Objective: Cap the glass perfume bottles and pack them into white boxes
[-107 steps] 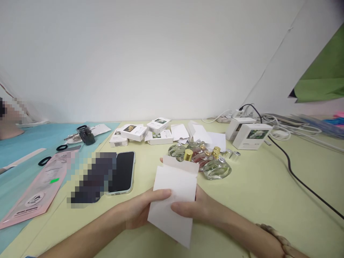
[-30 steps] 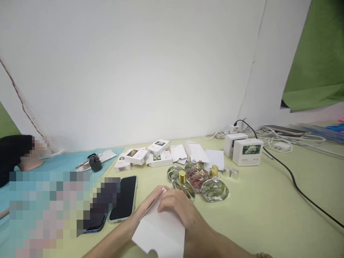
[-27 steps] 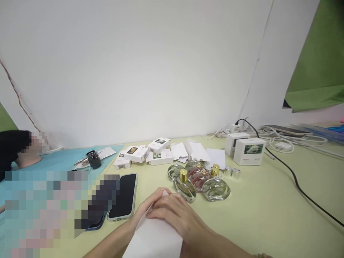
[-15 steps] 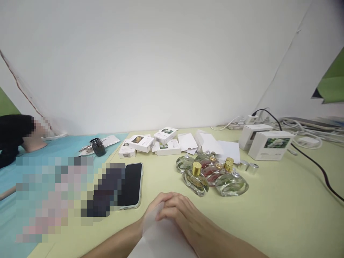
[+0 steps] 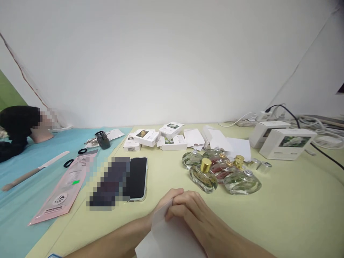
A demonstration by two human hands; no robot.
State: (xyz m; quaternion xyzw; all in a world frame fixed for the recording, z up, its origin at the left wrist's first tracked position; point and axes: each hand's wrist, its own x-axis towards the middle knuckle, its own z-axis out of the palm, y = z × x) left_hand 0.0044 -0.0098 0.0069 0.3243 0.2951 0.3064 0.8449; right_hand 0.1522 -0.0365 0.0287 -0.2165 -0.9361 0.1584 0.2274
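White card (image 5: 168,243) between both hands (image 5: 192,215)

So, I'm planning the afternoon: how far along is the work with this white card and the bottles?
Looks done: two boxes stand closed at the back right. In hand: the left hand and right hand pinch a white card at its top edge. Left, probably: several bottles lie loose on the table, with flat cards behind them.
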